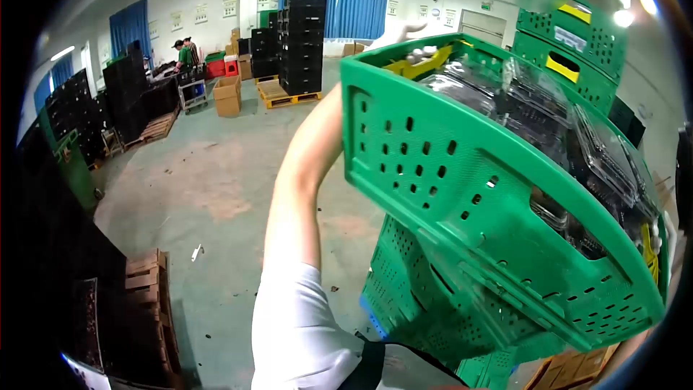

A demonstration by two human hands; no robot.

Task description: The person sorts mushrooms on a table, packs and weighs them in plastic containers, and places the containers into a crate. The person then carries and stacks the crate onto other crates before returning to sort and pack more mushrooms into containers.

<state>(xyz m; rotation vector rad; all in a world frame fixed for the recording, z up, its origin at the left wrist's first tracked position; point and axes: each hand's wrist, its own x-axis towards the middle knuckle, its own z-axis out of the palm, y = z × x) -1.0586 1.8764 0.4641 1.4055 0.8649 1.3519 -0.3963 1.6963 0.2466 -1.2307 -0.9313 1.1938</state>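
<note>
A green plastic crate (pixel 462 166) with slotted sides and yellow handles is held up close in front of me, tilted. Clear plastic clamshell containers (pixel 538 105) fill it. My left hand (pixel 424 53) grips the handle at the crate's far left end, its pale fingertips curled inside over the yellow part; the rest of that hand is mostly hidden. At the right end, the fingertips of my right hand (pixel 656 238) curl round the other yellow handle, while the crate wall covers most of the hand. Beneath the held crate stand more green crates (pixel 408 282), stacked.
Another stack of green crates (pixel 570 50) rises at the back right. Black crates (pixel 302 43) stand on a yellow pallet (pixel 278 94) across the floor. A cardboard box (pixel 227 96) and a wooden pallet (pixel 148 282) are to the left. Two people (pixel 186 54) are far off.
</note>
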